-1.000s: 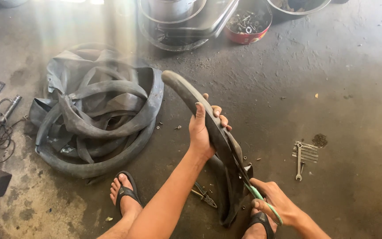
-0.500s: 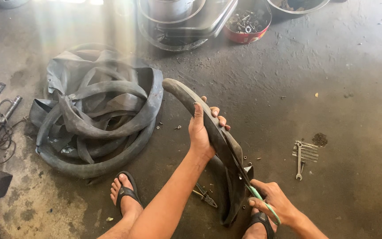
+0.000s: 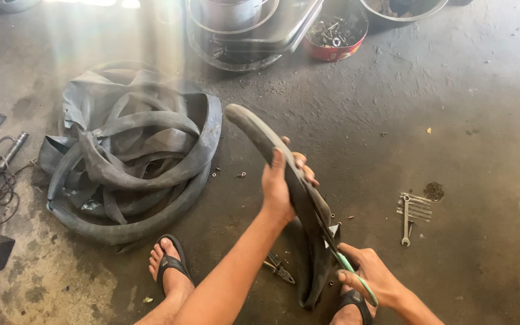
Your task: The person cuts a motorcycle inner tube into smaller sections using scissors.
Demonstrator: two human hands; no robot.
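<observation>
Inner tube, black rubber, stands arched on the concrete floor between two sandalled feet; the right hand, nearest, has its grip clenched on a green-handled tool at the tube's lower edge, while the left hand grasps the tube higher up. Far left lies a pile of tubes; spanners lie right.
</observation>
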